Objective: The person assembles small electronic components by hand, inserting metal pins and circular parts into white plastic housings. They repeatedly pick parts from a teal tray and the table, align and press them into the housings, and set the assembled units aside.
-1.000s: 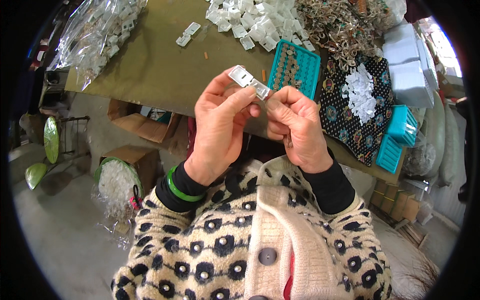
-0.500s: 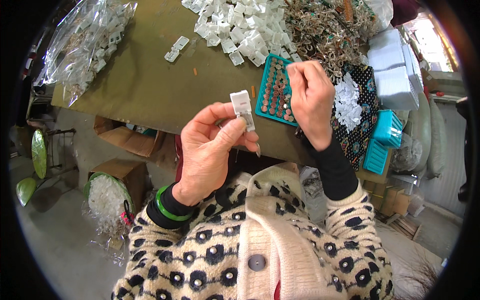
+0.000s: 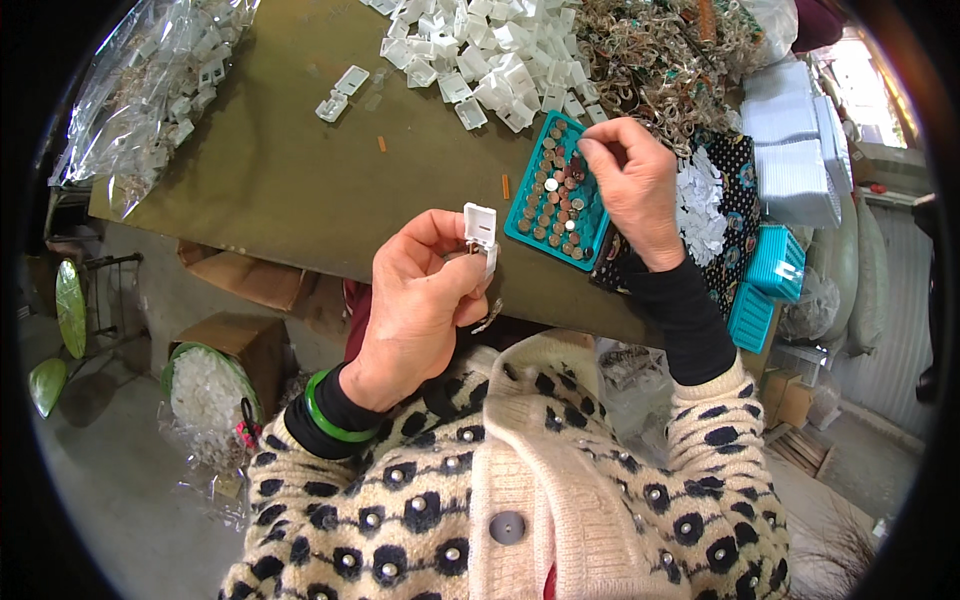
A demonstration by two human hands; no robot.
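My left hand point(image 3: 415, 310) pinches a small white hinged plastic case point(image 3: 481, 226) between thumb and fingers, its lid standing up. A thin, shiny strip point(image 3: 489, 316) dangles below those fingers. To the right, a teal plastic tray point(image 3: 518, 212) lies on the table with rows of small round copper and silver coloured pieces point(image 3: 551, 208). Over the tray's right side hovers my right hand point(image 3: 634, 185), thumb and forefinger pressed together; whatever is between them, if anything, cannot be made out.
A heap of white plastic cases point(image 3: 490, 55) lies at the back, beside a tangled pile of small clear and coloured parts point(image 3: 650, 50). White flakes point(image 3: 702, 205) rest on a patterned cloth. Further right are stacked white trays point(image 3: 790, 150) and teal trays point(image 3: 768, 265). A clear bag point(image 3: 150, 100) sits far left.
My right hand has shifted slightly right and down, uncovering more of the tray. The case in my left hand has turned and dropped a little, and my left thumb has moved down along it.
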